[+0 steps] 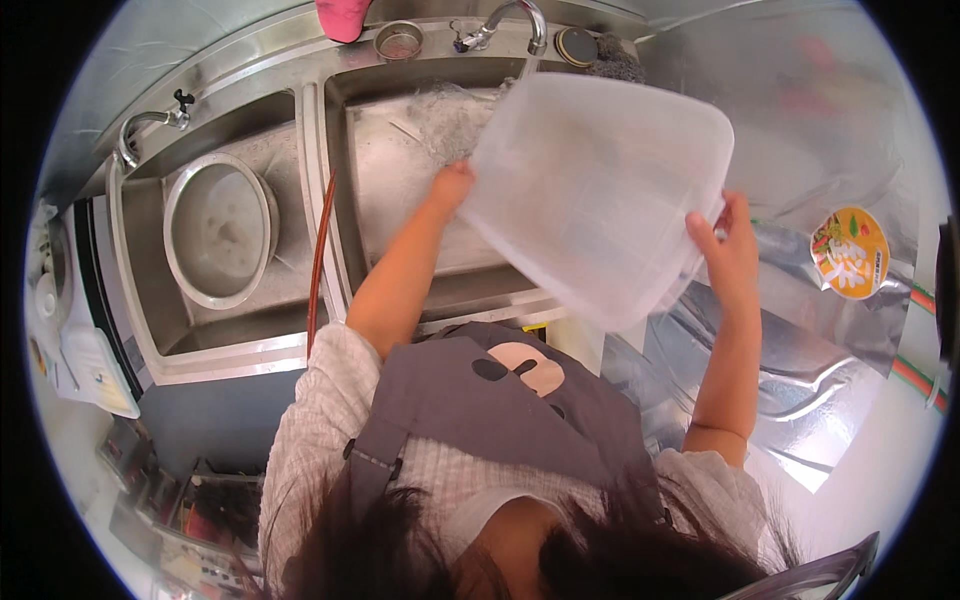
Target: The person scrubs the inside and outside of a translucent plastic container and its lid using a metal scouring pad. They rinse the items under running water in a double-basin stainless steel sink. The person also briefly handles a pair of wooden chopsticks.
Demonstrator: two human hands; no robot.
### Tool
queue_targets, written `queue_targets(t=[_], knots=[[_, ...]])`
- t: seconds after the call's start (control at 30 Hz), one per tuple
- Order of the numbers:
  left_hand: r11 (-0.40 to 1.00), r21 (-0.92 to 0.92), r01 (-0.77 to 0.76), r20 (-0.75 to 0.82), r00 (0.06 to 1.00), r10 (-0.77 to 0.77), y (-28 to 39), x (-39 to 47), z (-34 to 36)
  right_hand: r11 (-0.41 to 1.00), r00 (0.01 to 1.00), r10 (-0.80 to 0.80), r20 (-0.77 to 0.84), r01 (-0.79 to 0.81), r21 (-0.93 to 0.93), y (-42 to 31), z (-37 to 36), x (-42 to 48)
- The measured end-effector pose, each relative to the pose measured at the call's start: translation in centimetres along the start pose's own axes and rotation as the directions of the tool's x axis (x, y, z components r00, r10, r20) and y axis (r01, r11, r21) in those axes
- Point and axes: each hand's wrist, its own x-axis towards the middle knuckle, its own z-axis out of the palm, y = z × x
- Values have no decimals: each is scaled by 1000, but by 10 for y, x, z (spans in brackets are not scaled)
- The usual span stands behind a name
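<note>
A large translucent plastic container (592,195) is held tilted over the right sink basin (390,172). My left hand (454,186) grips its left edge, and my right hand (724,244) grips the lower right edge with the thumb on the near side. Water runs from the right faucet (536,34) and passes behind the container's upper left corner. Splashing water covers part of the basin floor left of the container. Motion blur softens the container's outline, and its far side is hidden from me.
A round metal basin (221,232) stands in the left sink, beside a second faucet (146,124). A long reddish-brown stick (321,262) leans on the divider. On the back ledge are a small metal dish (399,41), a round lid (576,46) and a dark scouring pad (619,58).
</note>
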Motion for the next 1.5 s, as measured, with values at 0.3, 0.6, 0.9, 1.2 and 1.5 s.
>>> queue_targets(t=[0.3,0.6,0.9,1.2,1.5], knots=[[988,-34,149,-2,989,-149,12,-22,-30,989,980,-89,176,67,131,-41,30,8],[568,725,-389,367,916,160,-62,49,11,968,950,-62,305,-18,252,-86,15,51],[931,233,280,173,930,-323,94,-103,-75,839,948,67,311,-222,496,-51,3,127],[989,150,9,-343,938,44,118,-165,-80,865,773,245,585,-447,229,134,84,135],[866,493,-78,-468,816,340,120,-205,-52,768,810,201,552,-480,424,196,135,105]])
